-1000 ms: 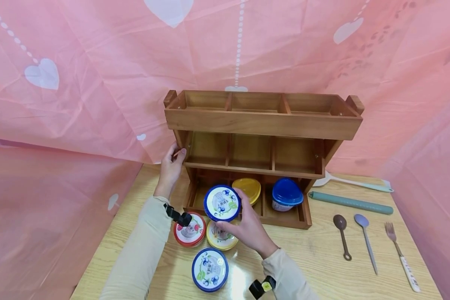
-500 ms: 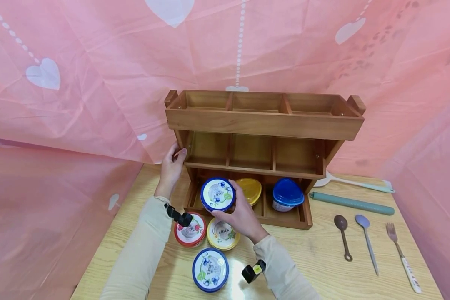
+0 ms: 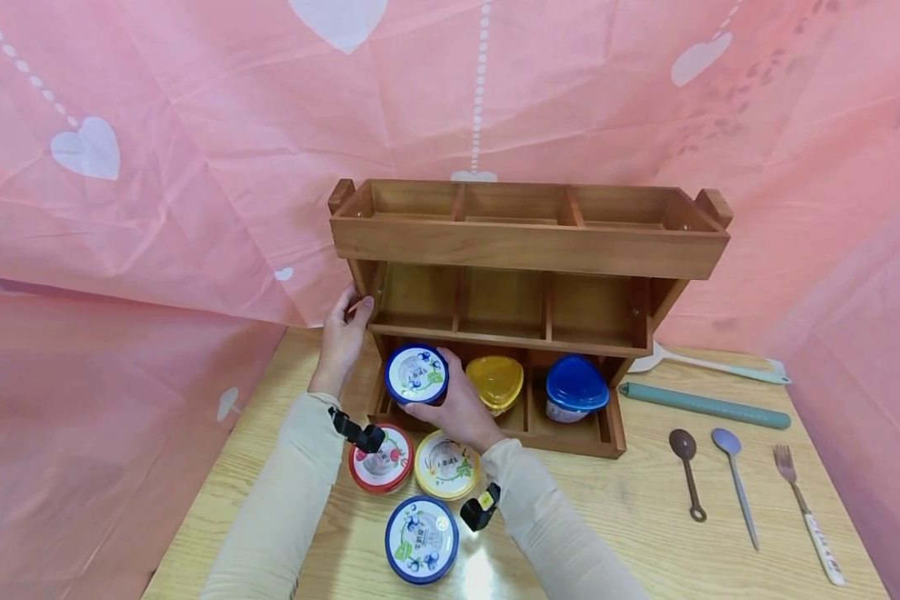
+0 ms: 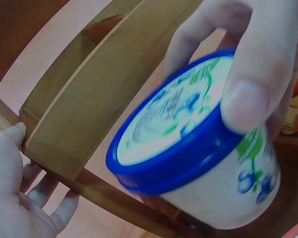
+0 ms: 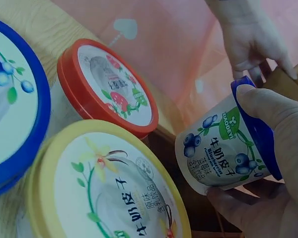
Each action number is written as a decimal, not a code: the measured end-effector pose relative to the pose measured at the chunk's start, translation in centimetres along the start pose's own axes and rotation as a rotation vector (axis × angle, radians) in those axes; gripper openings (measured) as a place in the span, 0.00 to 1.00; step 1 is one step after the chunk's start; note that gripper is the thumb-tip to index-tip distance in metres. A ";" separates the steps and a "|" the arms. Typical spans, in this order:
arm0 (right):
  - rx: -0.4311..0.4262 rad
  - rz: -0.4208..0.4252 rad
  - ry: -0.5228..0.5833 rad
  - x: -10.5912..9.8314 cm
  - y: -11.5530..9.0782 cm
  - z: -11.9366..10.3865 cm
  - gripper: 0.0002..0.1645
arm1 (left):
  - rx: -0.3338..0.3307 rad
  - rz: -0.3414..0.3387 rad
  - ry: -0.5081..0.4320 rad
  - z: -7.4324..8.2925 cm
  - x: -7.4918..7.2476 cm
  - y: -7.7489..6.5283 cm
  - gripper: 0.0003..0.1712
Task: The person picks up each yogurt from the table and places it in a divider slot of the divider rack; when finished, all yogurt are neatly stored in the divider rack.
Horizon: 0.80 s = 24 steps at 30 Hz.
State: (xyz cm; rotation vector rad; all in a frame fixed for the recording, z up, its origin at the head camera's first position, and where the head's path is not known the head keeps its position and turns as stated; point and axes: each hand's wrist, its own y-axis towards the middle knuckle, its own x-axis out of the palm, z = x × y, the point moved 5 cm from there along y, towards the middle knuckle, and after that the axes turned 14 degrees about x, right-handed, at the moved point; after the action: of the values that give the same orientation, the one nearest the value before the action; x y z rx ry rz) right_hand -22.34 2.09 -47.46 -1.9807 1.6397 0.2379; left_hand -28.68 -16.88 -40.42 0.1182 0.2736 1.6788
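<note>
A white cup with a blue lid and blueberry pictures [image 3: 416, 373] is in my right hand [image 3: 461, 408], which grips it round the side with the thumb near the lid. The cup is tilted at the left compartment of the bottom tier of a wooden three-tier rack [image 3: 528, 250]. In the left wrist view the cup [image 4: 188, 144] is large, its lid facing the camera. My left hand [image 3: 342, 337] holds the rack's left side, fingers round the wood. A yellow-lidded tub [image 3: 495, 382] sits in the bottom middle compartment, a blue-lidded tub [image 3: 576, 385] in the bottom right one.
In front of the rack stand a red-lidded cup [image 3: 380, 460], a yellow-lidded cup [image 3: 447, 467] and another blue-lidded cup [image 3: 421, 540]. To the right lie a spatula [image 3: 705, 364], a green rod [image 3: 703, 406], a brown spoon [image 3: 686, 475], a grey-blue spoon [image 3: 737, 483] and a fork [image 3: 808, 512].
My right hand has carried the blueberry cup leftward and away from me, from above the yellow-lidded cup to the bottom left compartment. The left hand has stayed on the rack.
</note>
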 end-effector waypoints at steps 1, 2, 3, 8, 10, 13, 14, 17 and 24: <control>-0.001 -0.002 -0.007 0.1 0.3 -0.1 0.62 | -0.009 -0.004 0.002 0.5 0.0 -0.2 0.31; -0.004 -0.004 -0.010 0.3 0.6 -0.1 0.62 | -0.018 -0.008 0.003 0.9 0.0 -0.3 0.31; -0.004 -0.006 -0.016 0.4 0.9 -0.1 0.62 | -0.024 -0.013 0.003 1.3 0.1 -0.5 0.31; -0.004 -0.012 -0.037 1.0 2.0 -0.2 0.61 | -0.018 -0.006 -0.001 1.2 0.1 -0.4 0.30; 0.012 -0.016 -0.041 1.3 2.2 -0.2 0.61 | -0.014 -0.002 -0.005 1.2 0.1 -0.3 0.30; 0.027 -0.010 -0.053 1.5 2.5 -0.3 0.61 | -0.009 -0.002 -0.010 0.7 0.1 0.0 0.30; 0.035 -0.008 -0.059 1.5 2.6 -0.3 0.61 | -0.007 -0.002 -0.011 0.4 0.0 0.1 0.30; 0.052 0.001 -0.074 1.6 2.9 -0.1 0.61 | 0.001 0.001 -0.010 -0.8 -0.1 0.5 0.30; 0.072 0.005 -0.089 2.2 3.8 1.2 0.63 | 0.035 0.014 0.015 -2.0 -0.2 0.7 0.30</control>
State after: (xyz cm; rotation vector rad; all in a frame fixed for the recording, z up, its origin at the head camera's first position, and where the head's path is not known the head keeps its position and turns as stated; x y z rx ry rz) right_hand -25.19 0.41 -50.65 -1.8856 1.5748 0.2614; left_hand -29.85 -17.34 -42.14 0.1337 0.3145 1.6901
